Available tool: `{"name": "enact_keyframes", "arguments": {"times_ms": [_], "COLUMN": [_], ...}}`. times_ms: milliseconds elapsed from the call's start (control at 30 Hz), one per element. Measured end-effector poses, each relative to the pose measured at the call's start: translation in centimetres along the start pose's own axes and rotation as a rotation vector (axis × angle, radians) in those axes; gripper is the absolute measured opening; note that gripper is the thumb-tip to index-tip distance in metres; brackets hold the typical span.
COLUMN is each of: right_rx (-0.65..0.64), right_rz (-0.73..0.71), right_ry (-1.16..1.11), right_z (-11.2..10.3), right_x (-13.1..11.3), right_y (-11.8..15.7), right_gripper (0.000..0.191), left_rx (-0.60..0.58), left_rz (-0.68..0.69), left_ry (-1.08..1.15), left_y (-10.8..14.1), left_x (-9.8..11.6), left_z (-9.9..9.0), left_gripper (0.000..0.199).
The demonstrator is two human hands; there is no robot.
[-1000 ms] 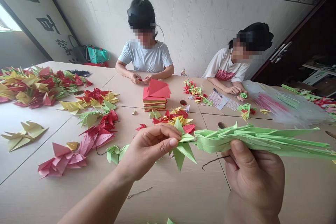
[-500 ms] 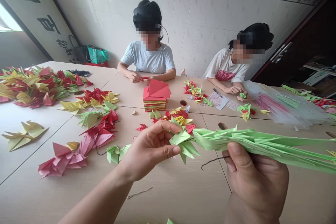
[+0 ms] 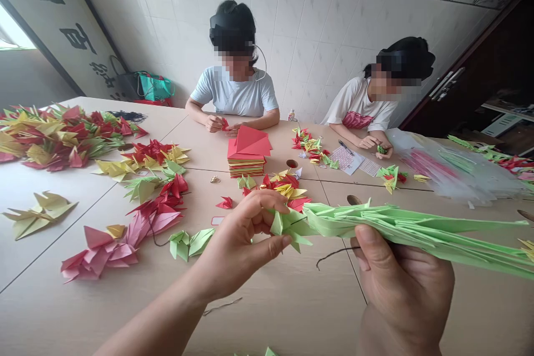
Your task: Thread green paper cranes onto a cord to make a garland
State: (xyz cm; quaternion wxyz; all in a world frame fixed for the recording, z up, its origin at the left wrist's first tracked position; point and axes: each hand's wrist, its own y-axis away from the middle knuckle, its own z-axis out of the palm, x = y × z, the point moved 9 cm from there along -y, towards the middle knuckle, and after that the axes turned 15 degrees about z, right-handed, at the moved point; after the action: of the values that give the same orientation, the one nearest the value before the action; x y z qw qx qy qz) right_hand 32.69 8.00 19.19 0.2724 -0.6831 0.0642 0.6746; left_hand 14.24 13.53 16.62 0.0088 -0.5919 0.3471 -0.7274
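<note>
My left hand pinches a small green folded-paper piece, its fingers covering part of it. Held level in my right hand is a long bundle of green folded paper, gripped from below with the thumb on its near side. The small piece meets the bundle's left end, and a dark string shows between them. Another dark string end hangs out by my right thumb. Just left of my left wrist lie green folded-paper pieces on the table.
Pink folded paper lies at left, before a large colourful paper pile. A stack of coloured paper squares stands ahead. Across the table sit two people, handling small paper pieces. Clear plastic bags lie at right.
My left hand has turned the small green piece slightly, and the string at its join now shows more. The bundle has shifted slightly left. The people opposite moved their hands.
</note>
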Motion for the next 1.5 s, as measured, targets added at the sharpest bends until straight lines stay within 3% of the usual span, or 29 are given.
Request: {"name": "enact_keyframes", "arguments": {"times_ms": [167,333,533,667,767,967,1133,1300,1500], "right_rx": [0.011,0.033,0.084,-0.026,-0.099,-0.110,-0.211,-0.306,-0.406], "right_rz": [0.007,0.012,0.018,0.089,0.151,0.211,0.226,0.226,0.258], "right_ry": [-0.054,-0.026,0.009,-0.002,0.019,0.001,-0.031,-0.049,-0.007], "right_z": [-0.2,0.0,0.3,1.6,2.4,1.9,2.7,3.6,4.3], "right_x": [0.2,0.1,-0.1,0.6,1.3,2.5,2.6,2.3,2.4], "right_y": [0.3,0.3,-0.4,-0.5,-0.5,-1.2,-1.2,-1.0,-0.5], "right_gripper": [0.013,0.005,0.014,0.025,0.037,0.035,0.037,0.025,0.024], "left_rx": [0.065,0.131,0.130,0.072,0.022,-0.074,-0.008,0.046,0.094], "left_rz": [-0.055,-0.018,0.169,0.280,0.267,0.136,0.147,0.055,-0.023], "left_ry": [0.033,-0.052,-0.315,-0.433,-0.396,-0.133,0.030,0.173,0.123], "left_y": [0.0,0.1,0.1,0.1,0.2,0.5,0.5,0.4,0.2], "left_x": [-0.5,0.1,2.1,3.1,3.1,1.9,1.5,0.9,0.1], "left_z": [-0.3,-0.8,-0.9,-0.2,0.3,0.7,0.4,0.9,0.6], "left_gripper": [0.020,0.021,0.027,0.026,0.025,0.026,0.014,0.017,0.016]}}
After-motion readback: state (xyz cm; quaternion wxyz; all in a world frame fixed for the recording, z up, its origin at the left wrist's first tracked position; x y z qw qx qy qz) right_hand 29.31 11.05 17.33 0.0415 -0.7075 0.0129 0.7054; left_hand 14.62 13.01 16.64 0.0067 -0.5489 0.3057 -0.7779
